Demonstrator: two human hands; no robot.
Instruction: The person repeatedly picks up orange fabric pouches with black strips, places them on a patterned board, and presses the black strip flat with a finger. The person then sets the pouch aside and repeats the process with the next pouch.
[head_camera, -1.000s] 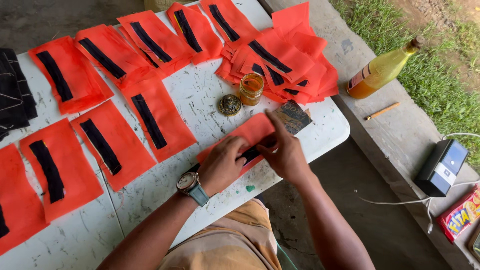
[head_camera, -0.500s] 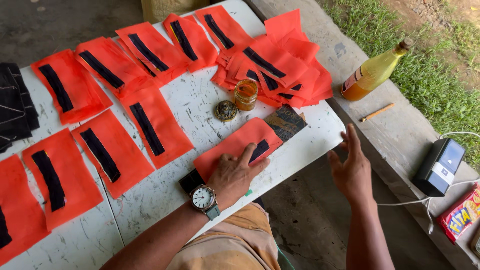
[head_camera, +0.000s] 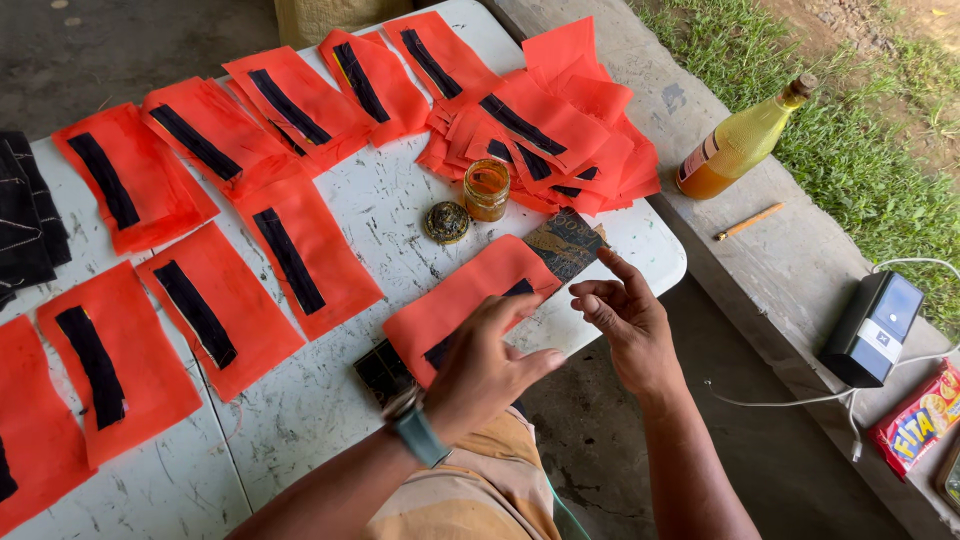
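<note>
While orange fabric pieces with black strips (head_camera: 195, 310) lie spread over the white worktop (head_camera: 400, 215) well to the left of both hands, the left hand (head_camera: 487, 365) hovers with loose, spread fingers, its grip open and holding nothing, just above the near end of an orange fabric piece (head_camera: 465, 300). That piece lies on a dark patterned board (head_camera: 565, 243) whose ends show beyond it, directly under and ahead of the left hand. Beyond this hand stand a small glass jar of amber liquid (head_camera: 486, 188) and a round dark lid (head_camera: 446, 221), with a heap of orange pieces (head_camera: 560, 130) further off. The right hand (head_camera: 625, 315) is just beside the left, off the worktop's edge, fingers curled half-open, empty. Well to its right stand a yellow bottle (head_camera: 735, 150), a pencil (head_camera: 750, 220) and a black box (head_camera: 873, 325).
</note>
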